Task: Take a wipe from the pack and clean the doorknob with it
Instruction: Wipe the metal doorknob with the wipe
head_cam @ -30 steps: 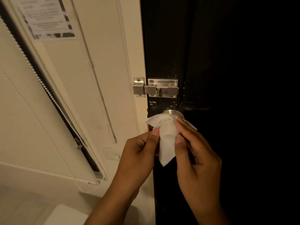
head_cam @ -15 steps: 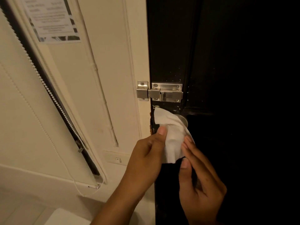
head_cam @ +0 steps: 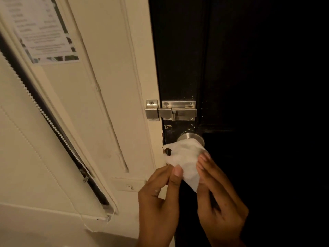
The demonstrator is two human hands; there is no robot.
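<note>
A round silver doorknob (head_cam: 190, 137) sticks out of the black door (head_cam: 249, 86). A white wipe (head_cam: 185, 159) is draped over its lower front, so only the knob's top rim shows. My left hand (head_cam: 158, 198) pinches the wipe's lower left edge between thumb and fingers. My right hand (head_cam: 219, 198) presses its fingertips against the wipe's right side, just below the knob. The pack of wipes is out of sight.
A steel slide bolt (head_cam: 170, 110) bridges the door and the cream door frame (head_cam: 142, 68) just above the knob. A roller blind with a bead chain (head_cam: 53, 125) hangs at the left. A printed notice (head_cam: 41, 31) is stuck on the wall, a switch plate (head_cam: 129, 184) lower down.
The wipe has slid down from the knob's top, baring the metal rim. Both hands shifted slightly lower with it and still hold the wipe.
</note>
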